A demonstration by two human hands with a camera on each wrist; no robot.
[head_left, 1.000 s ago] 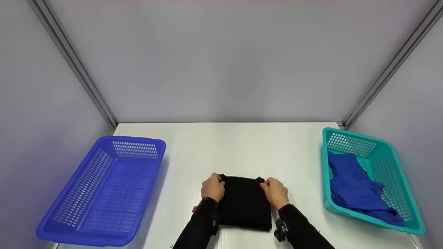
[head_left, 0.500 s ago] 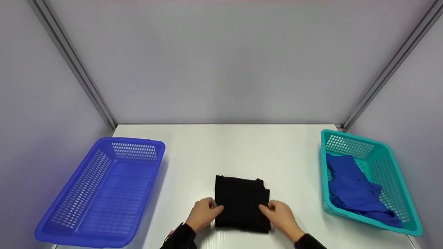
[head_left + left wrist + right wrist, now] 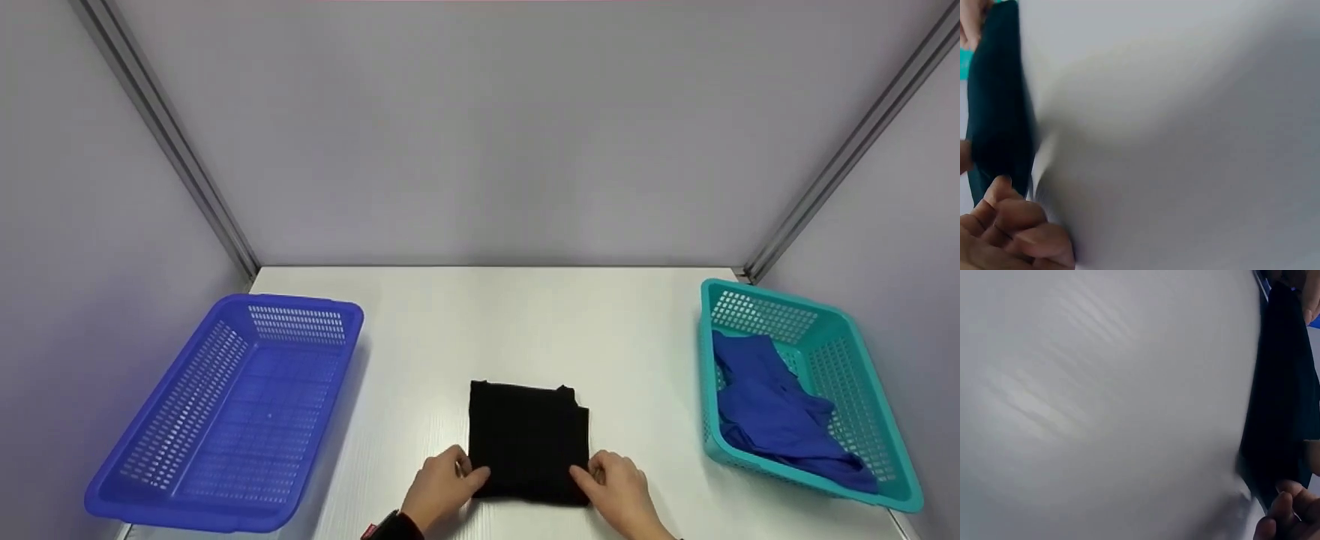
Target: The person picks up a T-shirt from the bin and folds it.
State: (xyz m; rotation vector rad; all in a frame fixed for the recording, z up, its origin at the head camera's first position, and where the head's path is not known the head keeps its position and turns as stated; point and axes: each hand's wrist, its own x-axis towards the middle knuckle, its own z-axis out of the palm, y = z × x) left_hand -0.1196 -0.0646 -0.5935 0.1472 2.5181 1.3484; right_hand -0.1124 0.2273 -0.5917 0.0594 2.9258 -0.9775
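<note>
A folded black garment (image 3: 529, 442) lies in a near-square on the white table in the head view, its top right corner uneven. My left hand (image 3: 442, 484) pinches its near left side, thumb on top and fingers curled at the edge. Opposite, my right hand (image 3: 619, 487) pinches the near right side in the same way. In the left wrist view the left hand's curled fingers (image 3: 1022, 225) are at the dark cloth (image 3: 1002, 101). The right wrist view has the right hand's fingers (image 3: 1286, 509) against the garment's lower end (image 3: 1278, 410).
To the left stands a blue plastic basket (image 3: 259, 420) with nothing in it. A teal basket (image 3: 851, 405) at the right holds a crumpled blue garment (image 3: 780, 412). Grey panels (image 3: 495, 135) wall in the white table (image 3: 420, 322) at the back and both sides.
Both hands have come from the garment's far corners down its sides to the near corners. The garment has stayed almost in place, its top right corner now uncovered.
</note>
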